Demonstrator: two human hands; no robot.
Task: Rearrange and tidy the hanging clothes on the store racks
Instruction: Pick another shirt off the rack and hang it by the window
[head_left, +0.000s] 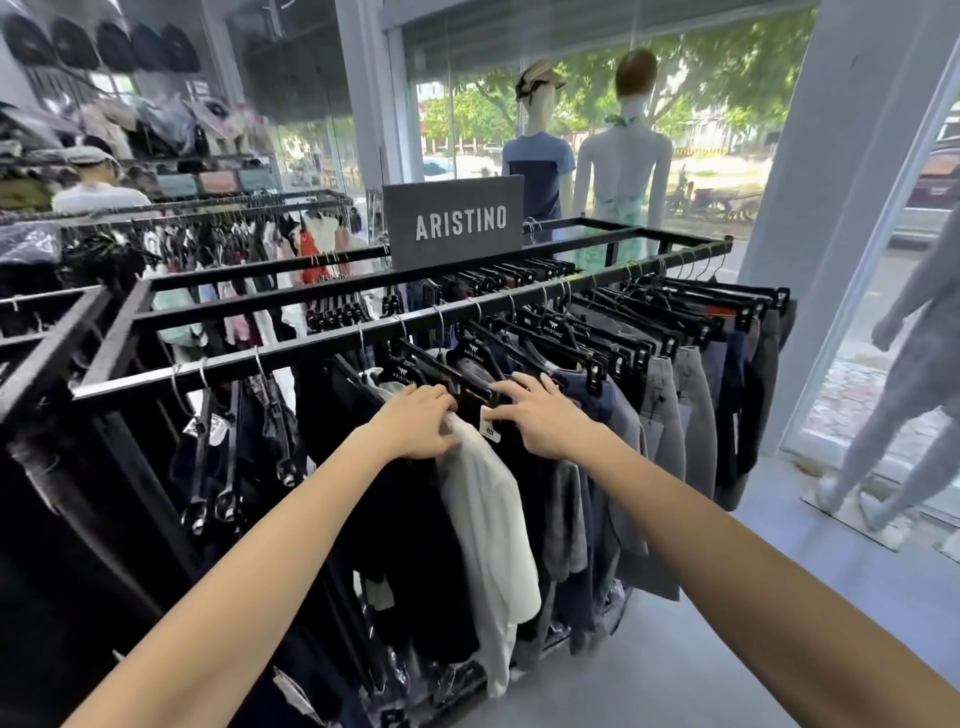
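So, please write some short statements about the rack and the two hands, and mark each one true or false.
1. Both hands are at the hangers on the front rail. True.
2. The left hand rests on a white garment. True.
3. The sign on the rack reads "SALE". False: it reads "ARISTINO".
4. The right hand hangs by the person's side. False: its fingers reach to a black hanger.
5. Two mannequins stand near the window. True.

Dark and grey clothes (670, 415) hung crowded on black hangers (597, 338) along the black metal rack (291, 348), a white shirt (493, 519) among them.
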